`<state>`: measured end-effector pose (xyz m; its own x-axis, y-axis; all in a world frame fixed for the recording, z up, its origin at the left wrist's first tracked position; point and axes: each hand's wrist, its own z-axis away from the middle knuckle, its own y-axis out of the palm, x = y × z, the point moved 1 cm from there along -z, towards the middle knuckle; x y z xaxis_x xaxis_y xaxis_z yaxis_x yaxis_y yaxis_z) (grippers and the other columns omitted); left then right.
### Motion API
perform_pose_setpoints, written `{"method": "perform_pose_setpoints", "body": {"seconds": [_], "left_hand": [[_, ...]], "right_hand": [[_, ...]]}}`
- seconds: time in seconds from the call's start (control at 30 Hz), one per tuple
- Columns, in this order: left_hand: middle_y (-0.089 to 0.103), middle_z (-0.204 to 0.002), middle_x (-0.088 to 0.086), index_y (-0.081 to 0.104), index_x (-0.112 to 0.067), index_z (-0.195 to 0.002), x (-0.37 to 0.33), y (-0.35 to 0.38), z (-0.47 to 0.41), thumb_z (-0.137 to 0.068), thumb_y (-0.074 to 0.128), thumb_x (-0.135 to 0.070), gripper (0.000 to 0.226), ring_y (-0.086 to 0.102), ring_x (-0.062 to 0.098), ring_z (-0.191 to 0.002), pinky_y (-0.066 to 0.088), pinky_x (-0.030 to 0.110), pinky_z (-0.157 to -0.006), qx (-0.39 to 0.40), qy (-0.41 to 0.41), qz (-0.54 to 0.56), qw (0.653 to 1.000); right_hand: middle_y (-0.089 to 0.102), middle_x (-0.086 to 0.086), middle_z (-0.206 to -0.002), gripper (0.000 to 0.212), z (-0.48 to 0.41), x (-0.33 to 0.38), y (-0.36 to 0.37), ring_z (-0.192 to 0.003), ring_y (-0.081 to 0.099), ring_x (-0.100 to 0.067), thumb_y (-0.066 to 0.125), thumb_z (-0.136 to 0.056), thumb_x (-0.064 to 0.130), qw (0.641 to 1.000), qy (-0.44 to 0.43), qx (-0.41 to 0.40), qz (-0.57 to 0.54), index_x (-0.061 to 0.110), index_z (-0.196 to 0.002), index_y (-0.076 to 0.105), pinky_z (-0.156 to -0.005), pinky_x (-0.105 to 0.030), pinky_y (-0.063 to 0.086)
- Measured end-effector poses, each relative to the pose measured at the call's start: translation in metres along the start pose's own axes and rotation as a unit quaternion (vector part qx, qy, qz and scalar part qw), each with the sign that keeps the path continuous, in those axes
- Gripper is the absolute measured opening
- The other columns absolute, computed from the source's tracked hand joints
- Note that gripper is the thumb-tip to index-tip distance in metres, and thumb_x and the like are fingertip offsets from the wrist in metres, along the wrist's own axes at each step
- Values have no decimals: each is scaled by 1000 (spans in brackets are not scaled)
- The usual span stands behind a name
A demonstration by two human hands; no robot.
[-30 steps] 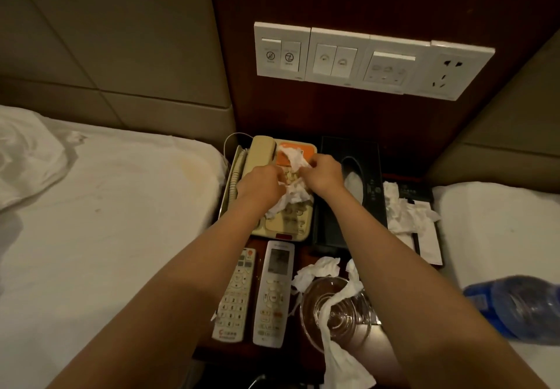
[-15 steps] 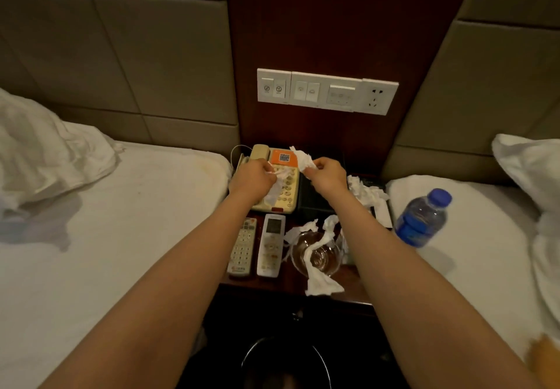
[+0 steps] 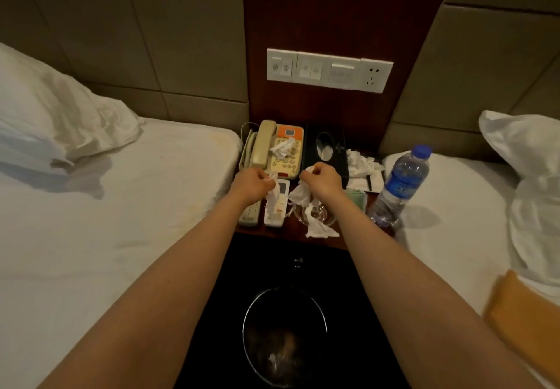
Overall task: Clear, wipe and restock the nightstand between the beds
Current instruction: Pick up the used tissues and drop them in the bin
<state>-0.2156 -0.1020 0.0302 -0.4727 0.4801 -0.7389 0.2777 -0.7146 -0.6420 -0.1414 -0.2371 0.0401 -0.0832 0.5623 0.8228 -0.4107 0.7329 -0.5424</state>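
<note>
The two beds (image 3: 106, 237) stood on the outer side of each arm, and the nightstand tabletop (image 3: 318, 238) lay between them, just under the fingers, so both hands could reach it without leaning. On the floor, well below the fingers and toward the person, a dark waste bin (image 3: 285, 337) stood open, probably placed there so that rubbish could drop straight down.

Beyond the fingers, against the wall, the telephone (image 3: 277, 146) carried one crumpled tissue (image 3: 283, 147) on its keys, and the black tissue box (image 3: 325, 146) stood beside it. Outside the right hand a water bottle (image 3: 400, 185) lay tilted on the edge of the bed, near a heap of used tissues (image 3: 362, 164).

The left hand (image 3: 250, 184) had its fingers closed on a piece of white tissue (image 3: 274, 194) that hung over a white remote (image 3: 275, 206); a second remote (image 3: 250, 214) lay partly under the wrist. The right hand (image 3: 322, 181) had its fingers closed on another tissue piece (image 3: 300, 194), just above a glass (image 3: 315, 214) with more tissue in it.

I judged that the clearing step was in hand: the tissue was gathered first because it was light and scattered. Wiping and restocking were not yet begun.
</note>
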Motion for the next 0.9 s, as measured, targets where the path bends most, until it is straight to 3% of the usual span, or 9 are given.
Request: {"method": "perform_pose_setpoints", "body": {"seconds": [0.1, 0.23, 0.37, 0.5, 0.57, 0.6, 0.67, 0.77, 0.9], "left_hand": [[56, -78, 3, 51, -17, -67, 18, 21, 17, -89, 59, -14, 25, 55, 11, -66, 46, 21, -56, 100, -29, -5, 995], [56, -77, -3, 52, -20, -74, 49, 51, 36, -93, 54, -20, 19, 57, 8, -64, 43, 24, -54, 197, -98, -41, 975], [57, -79, -2, 53, -20, -75, 81, 78, 51, -93, 54, -19, 17, 57, 11, -66, 43, 25, -54, 235, -133, -37, 962], [53, -73, 2, 53, -14, -74, 108, 108, 61, -91, 51, -10, 18, 52, 12, -59, 41, 19, -41, 244, -146, -31, 958], [51, -71, 2, 55, -11, -78, 117, 120, 64, -91, 50, -7, 15, 49, 11, -58, 40, 18, -44, 235, -151, -33, 960], [52, -75, 2, 58, -9, -88, 120, 124, 66, -91, 51, -8, 8, 50, 11, -60, 43, 19, -48, 239, -155, -35, 958], [55, -91, 6, 56, -6, -112, 126, 130, 65, -92, 53, -9, 20, 53, 14, -66, 48, 24, -60, 261, -165, -33, 951], [54, -99, 9, 52, -7, -124, 128, 126, 61, -92, 53, -9, 32, 57, 20, -77, 53, 33, -72, 290, -175, -41, 940], [57, -98, 4, 57, -10, -124, 110, 103, 46, -95, 45, -8, 32, 54, 9, -66, 48, 20, -60, 331, -145, -98, 927]], "right_hand": [[34, -2, -61, 38, 15, -21, 15, -57, 36, -14, 54, -91, 19, 999, 25, 47, 8, 16, -61, 31, -60, -31, 34], [33, -3, -60, 39, 39, -62, 37, -55, 36, -13, 57, -90, 19, 990, 68, 108, 52, 16, -59, 32, -52, -28, 27], [32, -2, -61, 39, 57, -102, 57, -56, 34, -14, 57, -90, 20, 979, 113, 160, 60, 16, -59, 32, -57, -29, 28], [38, -2, -60, 38, 75, -140, 78, -54, 38, -13, 52, -92, 17, 967, 152, 185, 88, 16, -56, 38, -51, -25, 30], [38, -2, -59, 38, 80, -152, 86, -52, 38, -14, 51, -92, 16, 960, 171, 200, 96, 16, -56, 39, -50, -25, 31], [37, -2, -59, 38, 80, -157, 89, -52, 36, -14, 51, -92, 15, 957, 177, 206, 97, 16, -56, 38, -50, -25, 29], [37, -2, -63, 32, 80, -161, 94, -54, 36, -14, 53, -90, 13, 952, 190, 219, 101, 14, -60, 42, -55, -26, 30], [50, -6, -82, 13, 76, -162, 95, -74, 49, -17, 55, -90, 19, 944, 196, 236, 118, 10, -93, 64, -68, -29, 38], [60, -4, -89, 12, 63, -154, 86, -84, 59, -22, 57, -89, 30, 960, 166, 188, 120, 17, -86, 57, -75, -33, 48]]}}
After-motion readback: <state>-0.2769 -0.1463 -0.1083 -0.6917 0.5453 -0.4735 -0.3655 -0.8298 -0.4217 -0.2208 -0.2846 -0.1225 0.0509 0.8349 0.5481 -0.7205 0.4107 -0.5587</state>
